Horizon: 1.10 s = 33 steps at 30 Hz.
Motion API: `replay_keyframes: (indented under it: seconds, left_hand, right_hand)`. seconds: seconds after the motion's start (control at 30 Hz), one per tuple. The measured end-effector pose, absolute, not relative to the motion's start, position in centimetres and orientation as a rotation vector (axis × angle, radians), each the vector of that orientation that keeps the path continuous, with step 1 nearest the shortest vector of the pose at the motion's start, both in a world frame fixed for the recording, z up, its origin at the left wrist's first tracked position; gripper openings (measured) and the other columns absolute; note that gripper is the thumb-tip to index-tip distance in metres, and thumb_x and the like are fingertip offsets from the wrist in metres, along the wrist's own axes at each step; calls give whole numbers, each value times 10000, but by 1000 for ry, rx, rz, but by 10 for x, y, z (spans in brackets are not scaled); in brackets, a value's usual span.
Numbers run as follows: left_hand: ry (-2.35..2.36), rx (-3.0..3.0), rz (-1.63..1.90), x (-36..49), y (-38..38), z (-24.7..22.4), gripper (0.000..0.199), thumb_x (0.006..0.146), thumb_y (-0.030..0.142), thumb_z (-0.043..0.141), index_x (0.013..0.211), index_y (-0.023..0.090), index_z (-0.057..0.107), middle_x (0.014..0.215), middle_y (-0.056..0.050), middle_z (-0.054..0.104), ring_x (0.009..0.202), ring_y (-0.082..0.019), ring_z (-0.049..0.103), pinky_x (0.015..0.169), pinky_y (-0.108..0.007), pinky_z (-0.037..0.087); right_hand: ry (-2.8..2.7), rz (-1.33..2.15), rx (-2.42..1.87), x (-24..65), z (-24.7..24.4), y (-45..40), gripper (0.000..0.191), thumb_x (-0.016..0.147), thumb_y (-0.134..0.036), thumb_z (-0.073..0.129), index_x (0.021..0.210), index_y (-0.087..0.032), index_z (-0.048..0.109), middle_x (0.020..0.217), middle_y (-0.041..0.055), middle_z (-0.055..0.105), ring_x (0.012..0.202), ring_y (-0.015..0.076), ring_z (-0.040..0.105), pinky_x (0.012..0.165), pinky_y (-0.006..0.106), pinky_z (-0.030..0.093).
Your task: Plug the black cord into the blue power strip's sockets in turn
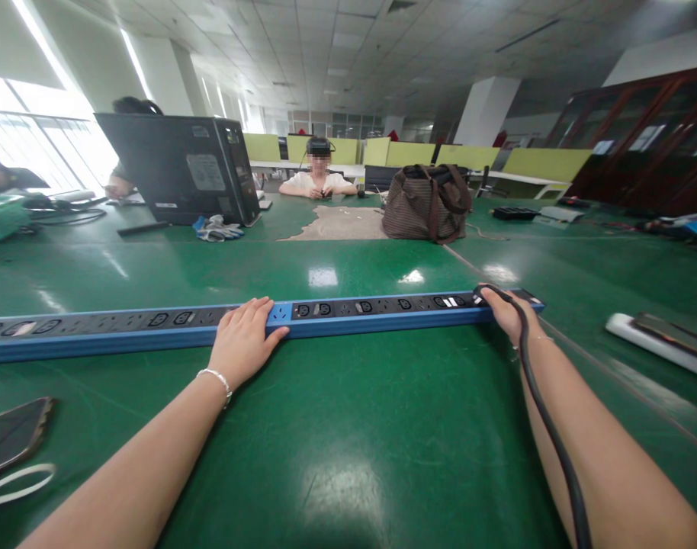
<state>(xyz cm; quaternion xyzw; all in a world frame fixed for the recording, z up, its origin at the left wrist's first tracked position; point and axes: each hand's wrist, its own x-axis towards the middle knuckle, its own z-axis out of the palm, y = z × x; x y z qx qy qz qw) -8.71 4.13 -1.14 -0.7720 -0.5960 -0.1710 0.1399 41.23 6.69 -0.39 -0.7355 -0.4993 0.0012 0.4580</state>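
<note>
A long blue power strip [348,322] with black sockets runs across the green table, its left end cut off by the frame edge. My left hand [246,335] grips the strip near the middle, fingers over the top and thumb along the front side. At the strip's right end, my right hand [507,313] pinches a black plug [479,291] against the socket face. How deep the plug sits in a socket is hidden by the fingers. From the plug, a thick black cable [534,385] runs back along my right forearm.
A black computer case [182,171], work gloves [216,229] and a brown bag [425,202] stand farther back on the green table [348,412]. Phones lie left [17,431] and right, the latter by a white strip [657,347]. Another person [319,183] sits opposite.
</note>
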Motion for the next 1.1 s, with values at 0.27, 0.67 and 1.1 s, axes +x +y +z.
replay_keyframes:
  seconds: [0.27, 0.67, 1.1]
  left_hand:
    - [-1725, -2224, -478, -87, 41, -11, 569, 879, 508, 375, 1296, 133, 467, 1350, -168, 519, 1274, -293, 440, 1038, -464, 330]
    - [-1722, -2217, -456, -87, 42, -11, 575, 879, 523, 363, 1304, 147, 458, 1347, -159, 523, 1263, -291, 452, 1029, -462, 342]
    - [-1712, -2219, -470, -88, 42, -12, 599, 879, 520, 361, 1300, 107, 466, 1341, -180, 523, 1263, -305, 450, 1032, -468, 337]
  right_hand:
    - [-1259, 5, -1828, 415, -4, 67, 307, 772, -443, 555, 924, -245, 733, 924, 40, 710, 958, 264, 604, 907, 383, 443]
    - [-1482, -61, -1893, 418, -10, 71, 335, 779, -444, 516, 998, -274, 704, 1047, 38, 695, 1105, 296, 548, 1008, 507, 347]
    - [-1273, -209, -1987, 403, -25, 60, 397, 811, -511, 498, 1129, -339, 662, 1287, 32, 581, 1303, 347, 356, 1058, 645, 168]
